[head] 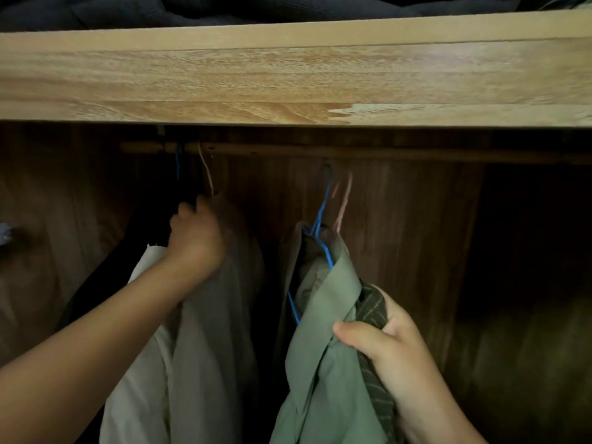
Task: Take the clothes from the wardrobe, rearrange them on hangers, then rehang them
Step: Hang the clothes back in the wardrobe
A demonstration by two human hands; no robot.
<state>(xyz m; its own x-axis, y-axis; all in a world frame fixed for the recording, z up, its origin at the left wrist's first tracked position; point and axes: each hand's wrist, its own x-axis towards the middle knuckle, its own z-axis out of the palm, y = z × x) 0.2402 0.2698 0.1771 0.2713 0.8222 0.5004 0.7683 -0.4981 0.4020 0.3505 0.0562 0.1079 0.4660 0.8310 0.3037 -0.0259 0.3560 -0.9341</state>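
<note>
A wooden rail (pixel 352 152) runs across the wardrobe under a thick shelf. On its left part hangs a pale beige garment (pixel 205 331) on a pinkish wire hanger (pixel 206 174). My left hand (pixel 195 238) grips the top of that garment just below the hook. My right hand (pixel 390 344) grips a bundle of a light green shirt (pixel 323 347) and a dark striped garment (pixel 373 315). Their blue wire hanger (pixel 322 219) and a pink hanger (pixel 344 200) have hooks below the rail, apart from it.
A dark garment on a blue hanger (pixel 177 165) hangs at the rail's left end, behind my left hand. The wooden shelf front (pixel 294 75) juts out overhead with dark folded fabric (pixel 224 8) on top. The wardrobe's right part (pixel 528 283) is dark.
</note>
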